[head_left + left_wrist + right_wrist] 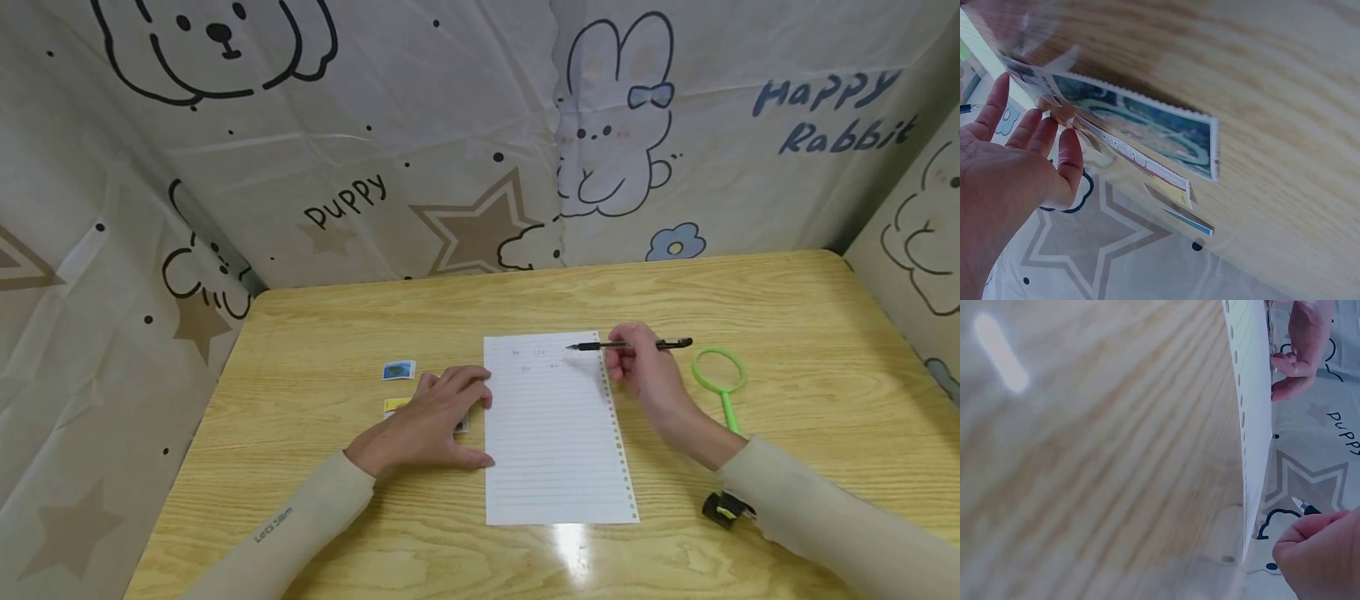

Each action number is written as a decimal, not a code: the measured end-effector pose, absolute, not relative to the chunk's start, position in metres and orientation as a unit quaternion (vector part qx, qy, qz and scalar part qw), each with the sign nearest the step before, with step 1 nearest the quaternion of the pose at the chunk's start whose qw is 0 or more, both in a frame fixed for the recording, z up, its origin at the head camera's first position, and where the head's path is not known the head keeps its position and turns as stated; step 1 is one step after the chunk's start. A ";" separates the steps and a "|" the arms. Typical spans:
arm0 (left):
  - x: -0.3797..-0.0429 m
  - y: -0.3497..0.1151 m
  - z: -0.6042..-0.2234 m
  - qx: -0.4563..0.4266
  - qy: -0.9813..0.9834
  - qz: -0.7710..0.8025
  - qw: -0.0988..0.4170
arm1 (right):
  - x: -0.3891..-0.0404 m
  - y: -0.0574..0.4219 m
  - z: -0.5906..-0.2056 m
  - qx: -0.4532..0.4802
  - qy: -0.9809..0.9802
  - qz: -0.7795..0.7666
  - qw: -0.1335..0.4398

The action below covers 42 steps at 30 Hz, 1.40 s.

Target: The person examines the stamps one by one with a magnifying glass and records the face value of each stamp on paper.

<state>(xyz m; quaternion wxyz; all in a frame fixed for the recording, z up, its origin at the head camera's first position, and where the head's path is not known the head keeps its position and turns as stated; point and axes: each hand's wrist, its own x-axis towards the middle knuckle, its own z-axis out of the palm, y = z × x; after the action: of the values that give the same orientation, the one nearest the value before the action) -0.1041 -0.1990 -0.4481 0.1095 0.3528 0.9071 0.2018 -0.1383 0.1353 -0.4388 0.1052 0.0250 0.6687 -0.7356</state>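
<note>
My right hand (651, 379) pinches a black pen (675, 343) near its front, the tip over the upper right of a lined sheet of paper (551, 442). A few faint handwritten marks show along the top of the sheet. In the right wrist view the pen's tip pokes out past the curled fingers. My left hand (435, 425) rests at the sheet's left edge, thumb and fingertips spread along it. Beneath and beside this hand lie stamps, partly hidden: a yellow-topped stamp (395, 405) and a greenish picture stamp (1141, 125). A blue stamp (399, 370) lies farther back.
To the right of the sheet is a green magnifying glass (730, 410), its handle partly covered by the right arm. A small black device (722, 510) sits by the right sleeve. Printed cloth (465, 108) hangs behind and at both sides of the wooden table (315, 325).
</note>
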 end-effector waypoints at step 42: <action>-0.103 -0.198 -0.446 0.348 0.909 0.200 0.116 | -0.086 0.216 -0.457 -0.292 0.922 -0.246 -0.059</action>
<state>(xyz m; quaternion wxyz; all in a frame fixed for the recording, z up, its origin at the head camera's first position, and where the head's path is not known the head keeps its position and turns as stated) -0.1026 -0.1983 -0.4464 0.1162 0.3481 0.9086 0.1995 -0.0859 0.2156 -0.4572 -0.0587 -0.2924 0.9221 -0.2464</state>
